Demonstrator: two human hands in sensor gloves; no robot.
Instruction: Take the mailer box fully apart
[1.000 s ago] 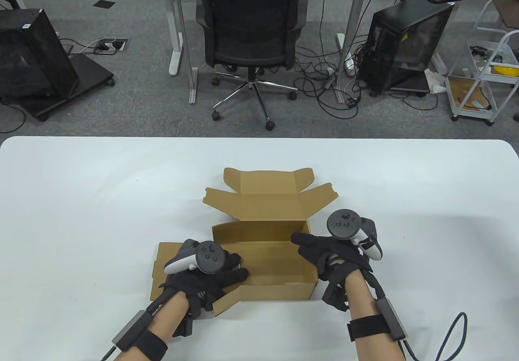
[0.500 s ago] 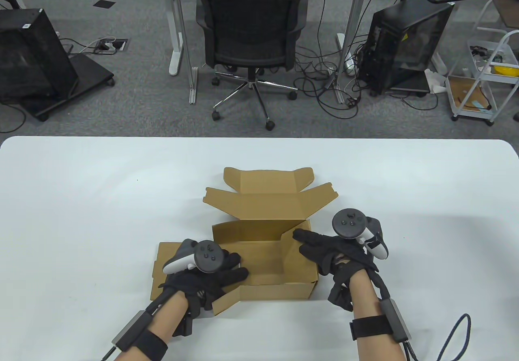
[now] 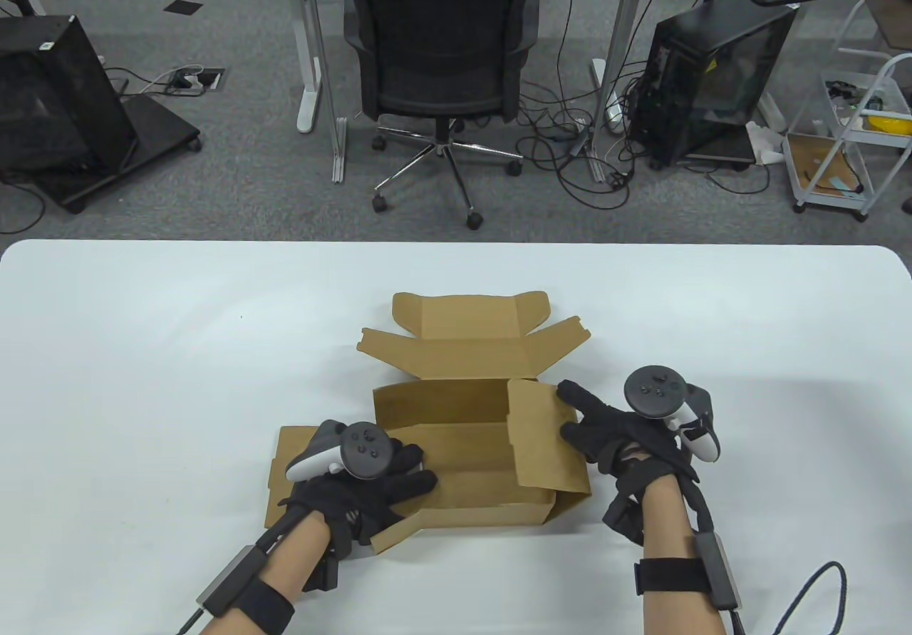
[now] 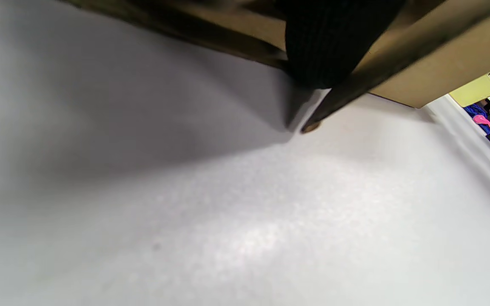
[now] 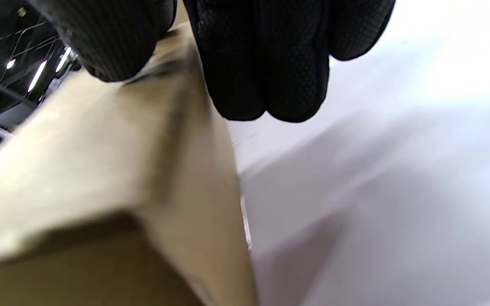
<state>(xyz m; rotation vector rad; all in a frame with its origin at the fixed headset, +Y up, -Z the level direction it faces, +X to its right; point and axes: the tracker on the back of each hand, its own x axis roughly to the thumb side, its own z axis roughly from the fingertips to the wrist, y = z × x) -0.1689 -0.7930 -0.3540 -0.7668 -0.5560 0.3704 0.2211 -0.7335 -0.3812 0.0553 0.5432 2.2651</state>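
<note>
The mailer box sits near the front of the white table, lid open; it looks light, stiff (creases hinge easily). The right hand pinches its right side flap; the left hand presses flat on the left flap, fingers spread.

R hand: black textured glove fingers hang in from top edge, bunched close together. Thumb at upper left, w/ tip on the top edge of a brown cardboard panel. Fingers sit on the panel's opposite side, so the edge lies between thumb and fingers. Panel fills lower left of view, blurred, w/ a fold line running across near the bottom. White table on the right, partly in shadow. Dark ceiling w/ strip lights at upper left.
</note>
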